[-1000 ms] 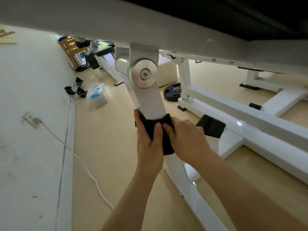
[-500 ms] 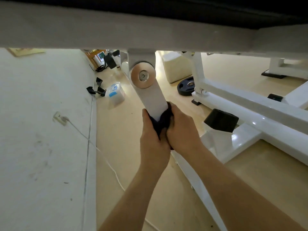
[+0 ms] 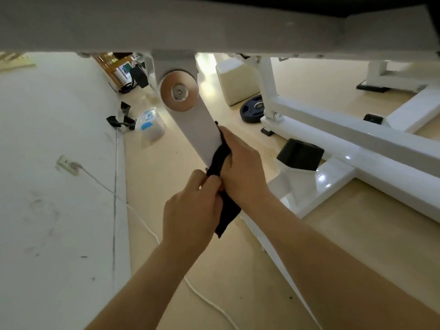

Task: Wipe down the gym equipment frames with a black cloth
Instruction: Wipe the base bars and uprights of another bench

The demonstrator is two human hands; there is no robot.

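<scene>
Wipe-down at slanted strut (image 3: 202, 136), black cloth (image 3: 226, 210) in both hands

Overhead, white frame beam (image 3: 214, 27) across the whole top edge. At right, white floor rails (image 3: 357, 148), with a black rubber cap (image 3: 300, 154) just beside their joint. Centre, slanted strut hanging from a metal pivot disc (image 3: 179, 92). Right hand (image 3: 240, 170) curled round the black cloth, pressing it to the strut's right edge. Left hand (image 3: 190, 208) just below, fingers pinching the same cloth, loose tail dangling beneath. On the floor behind, weight plate (image 3: 252, 110) and plastic box (image 3: 150, 126).

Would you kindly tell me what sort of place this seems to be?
Most likely a gym or workout room: white machine frames, a black weight plate lying flat nearby, and a black cloth held against a pivoting arm.
</scene>
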